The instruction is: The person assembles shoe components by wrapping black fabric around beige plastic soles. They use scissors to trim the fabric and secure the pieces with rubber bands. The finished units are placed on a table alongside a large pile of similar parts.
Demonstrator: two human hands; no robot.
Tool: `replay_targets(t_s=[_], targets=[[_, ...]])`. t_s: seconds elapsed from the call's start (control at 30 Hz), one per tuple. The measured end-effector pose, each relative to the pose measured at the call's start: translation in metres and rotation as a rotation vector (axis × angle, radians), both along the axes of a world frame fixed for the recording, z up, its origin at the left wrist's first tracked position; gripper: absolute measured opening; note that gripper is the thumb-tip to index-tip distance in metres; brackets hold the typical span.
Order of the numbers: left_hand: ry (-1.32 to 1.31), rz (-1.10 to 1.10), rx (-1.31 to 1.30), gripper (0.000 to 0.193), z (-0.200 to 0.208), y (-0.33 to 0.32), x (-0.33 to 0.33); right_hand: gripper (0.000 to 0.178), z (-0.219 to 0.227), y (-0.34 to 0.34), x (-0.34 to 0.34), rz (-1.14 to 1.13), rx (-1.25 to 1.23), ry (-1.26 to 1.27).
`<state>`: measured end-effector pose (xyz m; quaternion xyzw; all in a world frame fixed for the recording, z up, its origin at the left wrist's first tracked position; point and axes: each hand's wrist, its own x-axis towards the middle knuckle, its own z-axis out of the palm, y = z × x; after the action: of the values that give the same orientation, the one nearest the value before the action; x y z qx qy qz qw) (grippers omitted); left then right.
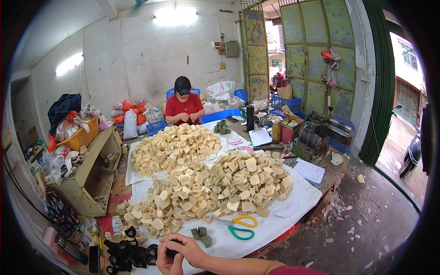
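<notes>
At the lower edge my right hand (189, 250) and my left hand (167, 262) meet, fingers closed round a small dark piece (172, 251). Fingers cover most of it, so its shape is hard to make out. Just beyond them on the white cloth lie a few olive-green molded pieces (201, 236). Scissors (238, 225) with one yellow and one green handle rest to the right of these. A large heap of small cream molded pieces (206, 183) spreads across the table. Left of my hands sits a pile of black pieces (126, 254).
Across the table a person in a red shirt (183, 107) works with both hands. Olive pieces (222, 127) lie near them. Papers (308, 172) and a motor-like machine (311, 133) stand at the right. A phone (94, 260) and a flask (71, 249) lie lower left.
</notes>
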<state>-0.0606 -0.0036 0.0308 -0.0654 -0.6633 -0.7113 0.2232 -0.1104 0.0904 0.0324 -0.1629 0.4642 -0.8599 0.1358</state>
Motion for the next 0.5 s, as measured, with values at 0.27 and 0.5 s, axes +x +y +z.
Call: replay_targets(t_s=[0.27, 0.5], targets=[[0.181, -0.089, 0.105, 0.086, -0.008, -0.006, -0.001, 0.031, 0.002, 0.016, -0.008, 0.220, -0.033, -0.105], [0.041, -0.073, 0.322, 0.069, 0.002, -0.008, -0.001, 0.038, 0.008, 0.005, 0.020, -0.181, 0.338, 0.525]])
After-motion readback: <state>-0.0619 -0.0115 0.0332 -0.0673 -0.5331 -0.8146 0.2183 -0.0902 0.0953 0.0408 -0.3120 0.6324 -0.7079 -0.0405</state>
